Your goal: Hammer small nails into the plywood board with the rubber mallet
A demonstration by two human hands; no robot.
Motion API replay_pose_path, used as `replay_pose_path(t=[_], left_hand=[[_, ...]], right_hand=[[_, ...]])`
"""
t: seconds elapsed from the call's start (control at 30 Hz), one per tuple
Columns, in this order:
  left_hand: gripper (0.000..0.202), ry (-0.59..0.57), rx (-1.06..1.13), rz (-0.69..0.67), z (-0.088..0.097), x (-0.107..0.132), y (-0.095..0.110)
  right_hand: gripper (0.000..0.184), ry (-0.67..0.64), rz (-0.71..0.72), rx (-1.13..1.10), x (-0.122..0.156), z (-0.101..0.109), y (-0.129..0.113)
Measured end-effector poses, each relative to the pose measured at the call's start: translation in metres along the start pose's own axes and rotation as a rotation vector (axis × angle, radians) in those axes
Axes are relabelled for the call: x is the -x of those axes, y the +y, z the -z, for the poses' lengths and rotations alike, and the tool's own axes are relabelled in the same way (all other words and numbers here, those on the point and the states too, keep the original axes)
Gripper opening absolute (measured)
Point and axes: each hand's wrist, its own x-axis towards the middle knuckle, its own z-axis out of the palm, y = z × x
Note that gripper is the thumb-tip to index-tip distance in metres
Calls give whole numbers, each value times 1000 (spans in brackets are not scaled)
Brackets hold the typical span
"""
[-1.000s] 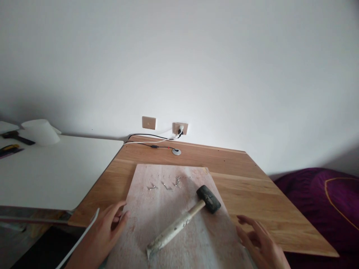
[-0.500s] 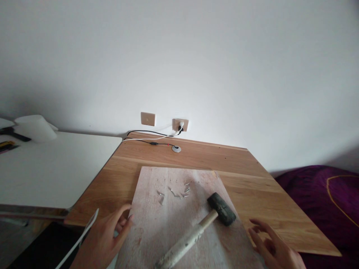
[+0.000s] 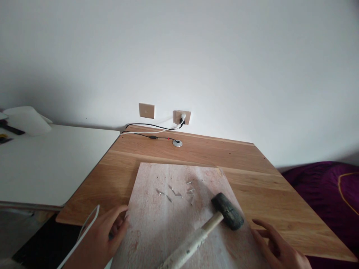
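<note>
A pale, worn wooden board (image 3: 157, 231) lies on the oak table (image 3: 280, 201). On it rest a rubber mallet (image 3: 221, 218) with a black head and a dirty light handle, and several small nails (image 3: 175, 192) scattered near the board's far half. My left hand (image 3: 105, 237) is at the board's left edge, thumb on top and fingers curled round the edge. At the board's right edge my right hand (image 3: 276, 246) rests with fingers spread and slightly bent, just beside the mallet's head.
A white table (image 3: 47, 160) adjoins on the left, with a white object (image 3: 26, 119) at its far end. A switch plate (image 3: 146, 110) and a socket with plugged cables (image 3: 181, 117) are on the wall. A purple cushion (image 3: 331, 194) lies right. A white cable (image 3: 84, 233) hangs by my left wrist.
The board, mallet and nails have shifted right and nearer in the view, and the nails have scattered a little. Both hands stayed at the board's edges, lower in the picture.
</note>
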Motion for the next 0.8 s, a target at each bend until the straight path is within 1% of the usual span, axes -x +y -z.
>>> replay_pose_path(t=[0.07,0.13,0.17,0.23,0.27,0.3,0.33,0.37,0.43,0.47,0.53,0.6,0.7,0.73,0.8], left_hand=[[27,25,-118,-95,-2,-6,-1],[28,96,-233,-211,-5,-14,4],[28,133,-273,-268,-6,-17,9],[27,177,-315,-365,-9,-23,20],[26,189,-320,-402,-10,-26,26],[25,184,-314,-436,-11,-29,31],[25,165,-301,-466,-12,-32,37],[25,132,-285,-491,-13,-36,42],[28,45,-270,-526,-15,-45,50],[29,5,-276,-544,-16,-50,53],[30,-66,-292,-590,-20,-58,59],[30,-117,-281,-613,-24,-65,64],[32,-175,-205,-595,-31,-72,69],[33,-193,-174,-588,-32,-75,71],[34,-248,-115,-587,-35,-80,76]], right_hand=[[46,-16,21,9,-7,2,-1],[46,44,50,17,-13,4,-8],[46,49,74,20,-16,5,-15],[43,69,154,18,-18,5,-37],[40,102,206,12,-19,4,-51],[36,108,279,-7,-20,3,-66],[32,85,376,-34,-22,2,-81],[28,2,465,-37,-24,0,-95],[26,-138,621,-19,-30,-5,-120],[28,-208,668,-1,-35,-8,-129],[34,-303,756,18,-45,-15,-144],[44,-386,774,56,-56,-21,-155],[58,-510,736,143,-69,-29,-169],[59,-539,730,160,-73,-31,-173],[57,-557,721,193,-79,-37,-180]])
